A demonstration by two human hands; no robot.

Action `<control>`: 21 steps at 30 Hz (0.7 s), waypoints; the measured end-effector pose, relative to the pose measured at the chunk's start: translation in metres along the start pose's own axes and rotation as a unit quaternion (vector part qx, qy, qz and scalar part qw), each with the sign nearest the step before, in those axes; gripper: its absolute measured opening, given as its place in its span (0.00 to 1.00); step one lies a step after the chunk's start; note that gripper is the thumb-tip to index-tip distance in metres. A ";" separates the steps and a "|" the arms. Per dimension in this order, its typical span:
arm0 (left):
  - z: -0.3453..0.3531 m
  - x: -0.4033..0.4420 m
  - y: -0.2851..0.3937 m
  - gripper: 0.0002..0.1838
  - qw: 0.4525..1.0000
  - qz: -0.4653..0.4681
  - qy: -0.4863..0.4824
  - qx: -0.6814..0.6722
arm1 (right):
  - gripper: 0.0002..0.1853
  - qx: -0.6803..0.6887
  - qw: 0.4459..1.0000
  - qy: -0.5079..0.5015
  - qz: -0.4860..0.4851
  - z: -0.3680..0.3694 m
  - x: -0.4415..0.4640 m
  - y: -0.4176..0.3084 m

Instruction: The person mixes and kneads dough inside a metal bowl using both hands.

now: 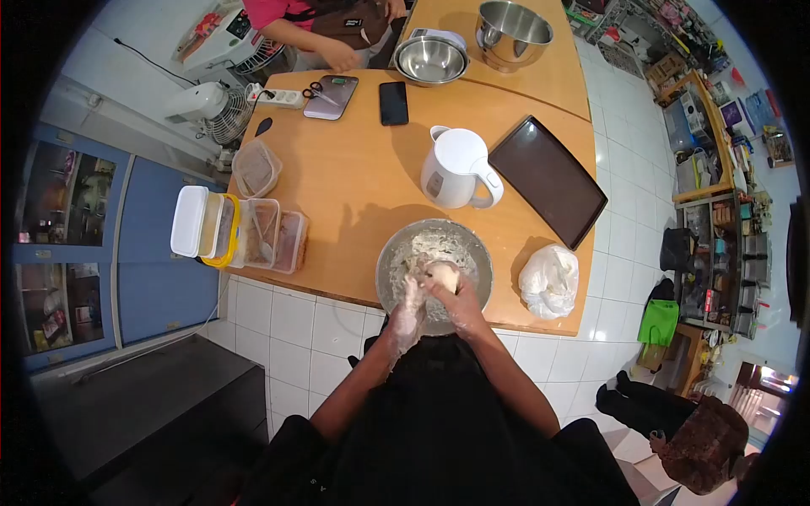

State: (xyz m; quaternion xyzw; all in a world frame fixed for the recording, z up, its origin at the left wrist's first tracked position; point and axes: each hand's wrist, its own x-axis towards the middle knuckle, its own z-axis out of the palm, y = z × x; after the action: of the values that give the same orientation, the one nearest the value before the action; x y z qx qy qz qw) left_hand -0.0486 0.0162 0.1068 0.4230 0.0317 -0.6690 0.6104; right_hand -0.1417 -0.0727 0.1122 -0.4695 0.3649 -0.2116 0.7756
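Observation:
A wide metal bowl (386,268) sits at the table's front edge, its inner wall smeared with sticky pale dough (434,245). Over it, my right hand (463,309) is closed around a rounded lump of dough (444,277). My left hand (408,319) is thickly coated with dough and stands upright beside the lump, fingers stretched out and seen edge-on. Whether its fingertips touch the lump is hard to see.
A white electric kettle (456,169) stands behind the bowl. To the right are a dark baking tray (550,181) and a white plastic bag (549,282). Plastic containers (257,232) line the left edge. Farther back are a phone (393,103), a scale (330,99), metal bowls (513,38) and another person's hand (341,56).

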 end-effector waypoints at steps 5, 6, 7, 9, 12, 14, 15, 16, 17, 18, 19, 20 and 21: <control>0.004 0.006 -0.001 0.29 0.996 0.051 0.073 0.003 | 0.20 0.070 0.997 0.009 -0.023 0.006 -0.002 -0.011; 0.005 0.005 0.004 0.26 0.994 0.044 0.090 0.038 | 0.20 0.091 0.995 -0.005 -0.030 0.003 0.000 -0.012; 0.005 0.005 0.010 0.24 0.991 0.039 0.107 0.073 | 0.20 0.091 0.996 -0.010 -0.021 -0.001 0.000 -0.012; -0.002 0.010 0.015 0.20 0.996 0.073 0.048 0.035 | 0.21 0.094 0.995 -0.019 -0.004 -0.009 -0.002 -0.011; 0.006 0.015 0.025 0.18 0.996 0.057 0.051 0.052 | 0.22 0.077 0.997 -0.002 -0.009 -0.016 0.000 -0.010; 0.007 0.012 0.030 0.18 0.994 0.033 0.060 0.086 | 0.23 0.103 0.995 0.014 -0.011 -0.014 0.000 -0.017; 0.008 0.010 0.031 0.18 0.996 0.041 0.041 0.073 | 0.23 0.115 0.993 0.023 -0.014 -0.012 -0.001 -0.021; 0.010 0.010 0.032 0.18 0.997 0.049 0.021 0.060 | 0.23 0.109 0.994 0.013 0.005 -0.014 -0.001 -0.022; 0.012 0.010 0.033 0.18 0.997 0.059 0.001 0.046 | 0.22 0.103 0.994 0.003 0.023 -0.017 -0.001 -0.023; 0.013 0.011 0.034 0.18 0.997 0.053 0.000 0.055 | 0.22 0.096 0.994 -0.007 0.042 -0.020 -0.001 -0.023; 0.013 0.012 0.034 0.18 0.997 0.048 0.000 0.062 | 0.22 0.103 0.994 -0.005 0.048 -0.024 0.000 -0.022; 0.011 0.013 0.036 0.18 0.997 0.045 0.002 0.070 | 0.21 0.111 0.992 -0.004 0.054 -0.027 0.003 -0.019; 0.005 0.014 0.036 0.19 0.997 0.044 -0.019 0.063 | 0.21 0.120 0.991 -0.002 0.062 -0.025 0.003 -0.023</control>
State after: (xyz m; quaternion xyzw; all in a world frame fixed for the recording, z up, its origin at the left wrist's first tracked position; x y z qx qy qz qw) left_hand -0.0191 -0.0068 0.1189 0.4489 -0.0405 -0.6499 0.6119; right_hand -0.1585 -0.0995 0.1237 -0.3500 0.3633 -0.2045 0.8389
